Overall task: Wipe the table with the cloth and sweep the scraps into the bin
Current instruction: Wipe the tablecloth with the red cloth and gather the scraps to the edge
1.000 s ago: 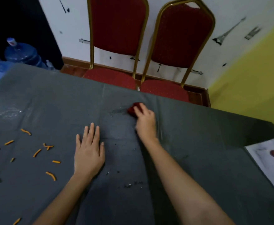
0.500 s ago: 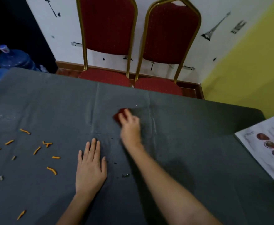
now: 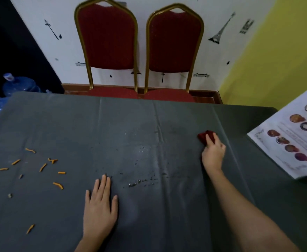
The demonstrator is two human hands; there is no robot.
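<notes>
A dark grey cloth covers the table [image 3: 62,124]. My right hand [image 3: 213,153] presses a small red cloth [image 3: 203,136] onto the table's right part, fingers closed over it. My left hand [image 3: 99,208] lies flat, palm down, fingers slightly apart, near the front middle. Several orange scraps [image 3: 42,167] lie scattered on the left part. Small water drops and dark crumbs [image 3: 138,183] sit between my hands. No bin is in view.
A printed menu sheet [image 3: 290,142] lies at the table's right edge. Two red chairs with gold frames [image 3: 140,51] stand behind the far edge against a white wall. Blue water bottles [image 3: 18,84] stand on the floor at the far left.
My right hand has slid the red cloth from the table's middle to the right. My left hand stayed flat in place.
</notes>
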